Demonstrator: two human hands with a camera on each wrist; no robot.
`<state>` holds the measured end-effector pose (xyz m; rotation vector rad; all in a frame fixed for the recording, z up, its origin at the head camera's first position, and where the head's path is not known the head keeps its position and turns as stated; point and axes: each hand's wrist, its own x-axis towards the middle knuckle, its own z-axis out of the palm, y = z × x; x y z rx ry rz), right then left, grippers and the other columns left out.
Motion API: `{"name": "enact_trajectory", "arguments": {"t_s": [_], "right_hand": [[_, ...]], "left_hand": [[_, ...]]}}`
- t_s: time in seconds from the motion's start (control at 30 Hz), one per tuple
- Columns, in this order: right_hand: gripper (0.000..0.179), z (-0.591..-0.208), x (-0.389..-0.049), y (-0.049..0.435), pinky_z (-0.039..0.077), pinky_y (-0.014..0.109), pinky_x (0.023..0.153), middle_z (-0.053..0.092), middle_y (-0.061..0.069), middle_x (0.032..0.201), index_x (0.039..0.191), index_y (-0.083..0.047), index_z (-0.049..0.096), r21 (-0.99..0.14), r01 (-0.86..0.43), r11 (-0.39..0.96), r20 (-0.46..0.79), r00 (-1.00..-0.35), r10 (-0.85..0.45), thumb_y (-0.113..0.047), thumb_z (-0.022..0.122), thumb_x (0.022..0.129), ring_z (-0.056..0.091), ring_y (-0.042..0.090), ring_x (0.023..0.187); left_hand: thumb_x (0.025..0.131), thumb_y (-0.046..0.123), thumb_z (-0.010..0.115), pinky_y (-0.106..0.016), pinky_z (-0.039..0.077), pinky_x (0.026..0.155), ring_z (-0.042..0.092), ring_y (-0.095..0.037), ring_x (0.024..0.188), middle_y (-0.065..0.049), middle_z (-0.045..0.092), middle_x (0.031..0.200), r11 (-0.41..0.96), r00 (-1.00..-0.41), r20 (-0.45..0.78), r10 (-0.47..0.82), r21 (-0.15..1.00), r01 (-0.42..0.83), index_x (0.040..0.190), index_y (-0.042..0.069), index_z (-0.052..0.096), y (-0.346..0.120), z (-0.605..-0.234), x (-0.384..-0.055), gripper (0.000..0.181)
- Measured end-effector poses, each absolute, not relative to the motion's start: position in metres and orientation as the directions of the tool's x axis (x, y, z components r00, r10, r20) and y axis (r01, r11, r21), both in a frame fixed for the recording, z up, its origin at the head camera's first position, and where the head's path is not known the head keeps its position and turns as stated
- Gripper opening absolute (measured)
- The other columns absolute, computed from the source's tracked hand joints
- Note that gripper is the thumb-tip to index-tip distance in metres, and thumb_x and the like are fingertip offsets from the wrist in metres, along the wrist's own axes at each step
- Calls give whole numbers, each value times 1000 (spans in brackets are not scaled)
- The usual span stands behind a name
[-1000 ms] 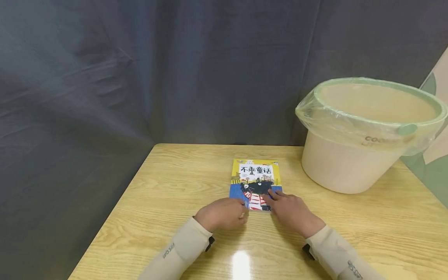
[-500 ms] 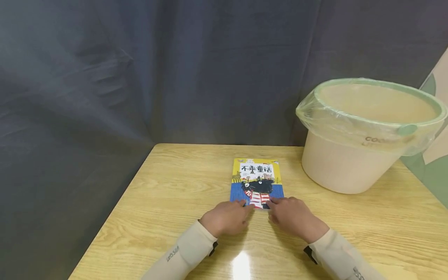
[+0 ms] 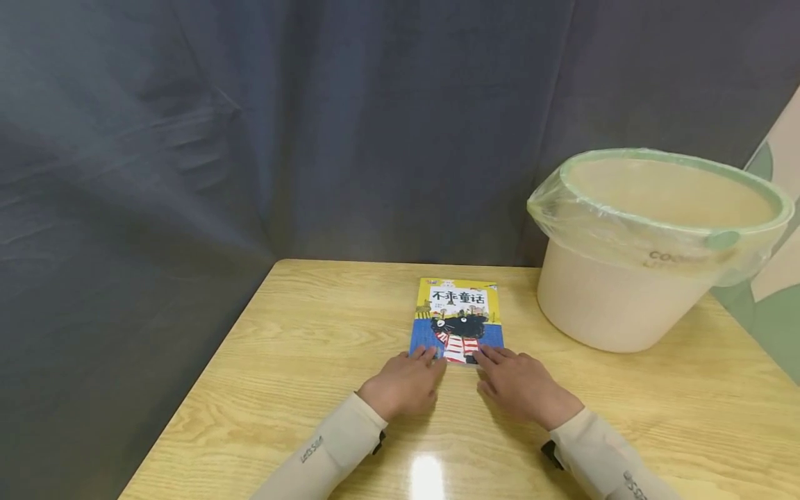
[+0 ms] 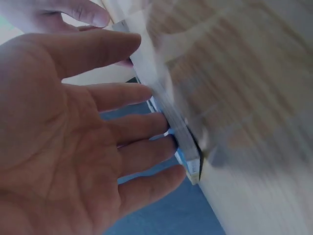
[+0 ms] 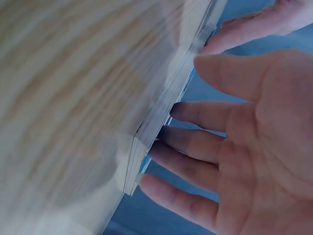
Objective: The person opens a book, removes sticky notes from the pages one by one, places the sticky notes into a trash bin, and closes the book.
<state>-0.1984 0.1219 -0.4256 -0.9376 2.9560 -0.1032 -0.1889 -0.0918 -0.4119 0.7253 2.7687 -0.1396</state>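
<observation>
A picture book (image 3: 458, 323) with a yellow and blue cover lies flat on the wooden table, its title side up. My left hand (image 3: 406, 382) touches the near left part of the book with extended fingers. The fingertips of my right hand (image 3: 521, 383) rest at its near right part. In the left wrist view the fingers (image 4: 142, 126) reach straight to the book's edge (image 4: 188, 147), and the palm is bare. The right wrist view has the fingers (image 5: 190, 144) laid against the layered page edge (image 5: 161, 107).
To the right on the table (image 3: 300, 326) stands a large pale bucket (image 3: 612, 298) with a green rim and a clear plastic liner folded over it. A dark curtain (image 3: 400, 132) hangs behind the table and along its left side.
The book has shifted a little away from me. My left hand's fingers have straightened from a curl onto its near edge; the right hand has drawn back to that edge. The head view has tilted slightly.
</observation>
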Motion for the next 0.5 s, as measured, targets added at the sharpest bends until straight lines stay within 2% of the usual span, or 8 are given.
{"name": "enact_trajectory", "arguments": {"t_s": [0.33, 0.5], "right_hand": [[53, -423, -203, 127, 44, 63, 102, 49, 18, 150, 143, -3, 52, -124, -561, 819, -81, -817, -572, -35, 53, 102, 49, 42, 136], [55, -423, -204, 134, 43, 64, 102, 49, 16, 151, 144, -5, 52, -128, -569, 813, -71, -812, -579, -40, 52, 102, 49, 41, 136]], "left_hand": [[100, 35, 51, -43, 30, 121, 28, -28, 152, -9, 29, 164, 866, -828, -297, 475, -5, 499, 156, 19, 34, -94, -416, -194, 61], [100, 35, 52, -43, 28, 122, 27, -28, 152, -9, 29, 164, 865, -820, -292, 493, 60, 498, 156, 16, 32, -99, -416, -195, 63]]}}
